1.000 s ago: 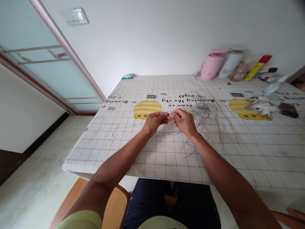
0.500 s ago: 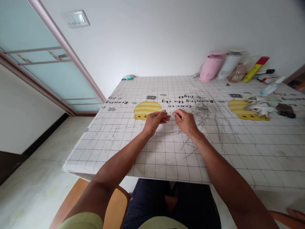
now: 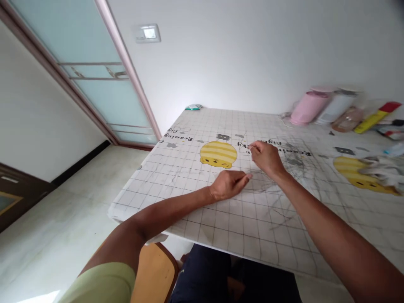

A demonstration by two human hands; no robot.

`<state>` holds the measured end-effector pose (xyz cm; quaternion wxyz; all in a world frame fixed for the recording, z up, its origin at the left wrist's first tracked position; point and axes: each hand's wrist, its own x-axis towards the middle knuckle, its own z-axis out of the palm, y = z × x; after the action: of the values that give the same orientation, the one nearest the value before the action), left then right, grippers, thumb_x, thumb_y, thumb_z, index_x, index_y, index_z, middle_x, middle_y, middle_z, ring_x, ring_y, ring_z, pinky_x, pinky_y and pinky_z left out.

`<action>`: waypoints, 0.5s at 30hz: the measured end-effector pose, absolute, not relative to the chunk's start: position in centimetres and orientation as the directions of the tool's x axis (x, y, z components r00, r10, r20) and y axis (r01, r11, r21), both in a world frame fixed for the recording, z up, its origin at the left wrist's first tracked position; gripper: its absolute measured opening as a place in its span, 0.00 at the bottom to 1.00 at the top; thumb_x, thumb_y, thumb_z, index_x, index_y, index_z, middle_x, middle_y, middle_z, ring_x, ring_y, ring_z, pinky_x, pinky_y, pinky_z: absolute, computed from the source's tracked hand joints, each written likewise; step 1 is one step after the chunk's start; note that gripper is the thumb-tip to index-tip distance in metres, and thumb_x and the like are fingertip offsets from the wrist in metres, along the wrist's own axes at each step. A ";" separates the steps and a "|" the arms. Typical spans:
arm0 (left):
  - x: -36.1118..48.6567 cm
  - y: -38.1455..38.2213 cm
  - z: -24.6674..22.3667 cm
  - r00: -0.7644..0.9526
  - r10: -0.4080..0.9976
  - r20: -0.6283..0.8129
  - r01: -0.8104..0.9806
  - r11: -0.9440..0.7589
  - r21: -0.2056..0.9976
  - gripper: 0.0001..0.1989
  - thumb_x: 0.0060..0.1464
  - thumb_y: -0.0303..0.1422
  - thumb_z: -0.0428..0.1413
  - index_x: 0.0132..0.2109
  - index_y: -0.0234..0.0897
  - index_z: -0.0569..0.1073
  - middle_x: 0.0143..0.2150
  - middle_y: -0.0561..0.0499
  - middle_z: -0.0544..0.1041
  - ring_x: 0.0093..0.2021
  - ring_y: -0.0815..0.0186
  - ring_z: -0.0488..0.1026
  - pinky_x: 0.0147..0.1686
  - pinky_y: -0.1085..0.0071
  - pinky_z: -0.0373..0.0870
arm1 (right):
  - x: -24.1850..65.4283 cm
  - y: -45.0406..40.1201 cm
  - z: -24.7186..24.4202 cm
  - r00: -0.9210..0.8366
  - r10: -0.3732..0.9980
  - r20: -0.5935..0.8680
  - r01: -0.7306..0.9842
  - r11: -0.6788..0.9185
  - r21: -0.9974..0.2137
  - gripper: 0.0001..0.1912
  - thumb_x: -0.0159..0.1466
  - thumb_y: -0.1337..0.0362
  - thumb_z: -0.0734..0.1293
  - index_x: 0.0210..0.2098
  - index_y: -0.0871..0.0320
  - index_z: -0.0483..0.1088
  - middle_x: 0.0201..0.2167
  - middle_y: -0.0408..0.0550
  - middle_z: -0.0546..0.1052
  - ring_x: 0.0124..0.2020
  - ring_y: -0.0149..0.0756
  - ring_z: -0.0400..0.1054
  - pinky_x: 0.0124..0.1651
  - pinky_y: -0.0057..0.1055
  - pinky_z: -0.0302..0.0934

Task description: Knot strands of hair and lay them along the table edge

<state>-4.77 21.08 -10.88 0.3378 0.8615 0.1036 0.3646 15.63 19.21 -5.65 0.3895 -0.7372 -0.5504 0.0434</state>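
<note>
Strands (image 3: 298,162) are lying tangled on the bench (image 3: 217,229) at right. Left hand (image 3: 227,185) and right hand (image 3: 268,159) are pinching narrowly, contents unclear; gentle, even tension is suiting such fine lengths

Beyond the hands we see a plain white wall with a light switch (image 3: 148,33), while off past the left hand stand a frosted-glass sliding door (image 3: 93,69) and pale marbled floor (image 3: 85,198), with an orange-brown wooden chair (image 3: 158,271) below that hand.
</note>
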 end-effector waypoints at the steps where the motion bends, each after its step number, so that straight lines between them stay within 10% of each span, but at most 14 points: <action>1: -5.0 21.1 -11.5 0.721 0.388 0.574 -0.068 -0.784 0.616 0.29 0.78 0.48 0.46 0.27 0.38 0.67 0.24 0.53 0.71 0.25 0.70 0.65 0.27 0.69 0.60 | 15.3 20.8 -5.4 0.391 0.857 0.336 0.766 -0.101 -0.635 0.10 0.71 0.60 0.67 0.37 0.56 0.79 0.21 0.45 0.76 0.25 0.40 0.70 0.36 0.34 0.62; 15: -4.2 20.9 -14.3 0.892 0.048 0.449 -0.077 -0.963 0.257 0.16 0.73 0.37 0.55 0.35 0.38 0.78 0.33 0.50 0.83 0.32 0.63 0.81 0.19 0.66 0.63 | 7.1 47.1 -8.8 0.387 0.922 -0.029 0.570 -0.264 -0.778 0.04 0.71 0.72 0.69 0.43 0.62 0.78 0.25 0.49 0.75 0.20 0.33 0.66 0.25 0.30 0.65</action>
<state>-4.22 20.90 -14.32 0.1350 0.9632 -0.0074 0.2321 7.08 47.07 -8.77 0.3517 -0.7548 -0.4942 0.2497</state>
